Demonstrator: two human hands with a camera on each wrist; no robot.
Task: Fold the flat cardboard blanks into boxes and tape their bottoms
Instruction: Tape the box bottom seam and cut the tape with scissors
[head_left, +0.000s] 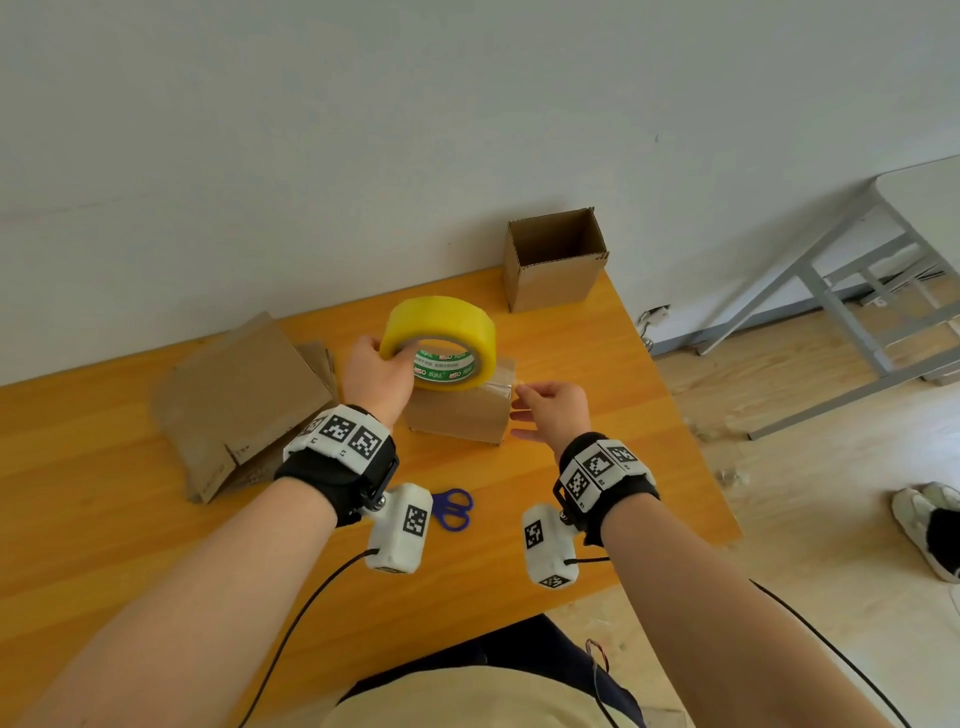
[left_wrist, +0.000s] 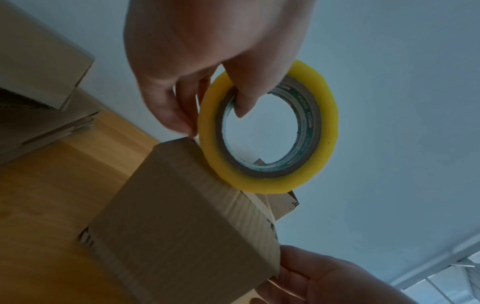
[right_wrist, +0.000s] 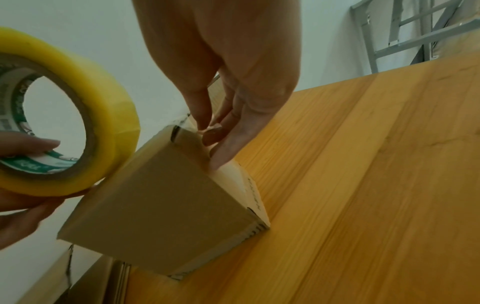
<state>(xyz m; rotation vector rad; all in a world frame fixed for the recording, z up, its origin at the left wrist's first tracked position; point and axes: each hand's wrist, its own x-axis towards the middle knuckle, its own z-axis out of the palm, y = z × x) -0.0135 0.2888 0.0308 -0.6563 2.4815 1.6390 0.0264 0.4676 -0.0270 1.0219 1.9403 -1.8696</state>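
A small cardboard box (head_left: 457, 415) stands upside down on the wooden table (head_left: 104, 493), its taped bottom facing up. My left hand (head_left: 397, 353) grips a yellow tape roll (head_left: 439, 343) on edge on the box's top, thumb inside the core (left_wrist: 241, 107). A clear strip of tape runs from the roll across the top to the right edge. There my right hand (head_left: 521, 395) pinches the tape end (right_wrist: 182, 121) at the box's upper corner, with its other fingers (right_wrist: 223, 152) lying down the box's side.
A finished open box (head_left: 556, 260) stands at the table's back right by the wall. Flat cardboard blanks (head_left: 244, 395) lie in a pile at the left. Blue-handled scissors (head_left: 453, 509) lie near the front. The table's right edge (head_left: 691, 441) is close to my right hand.
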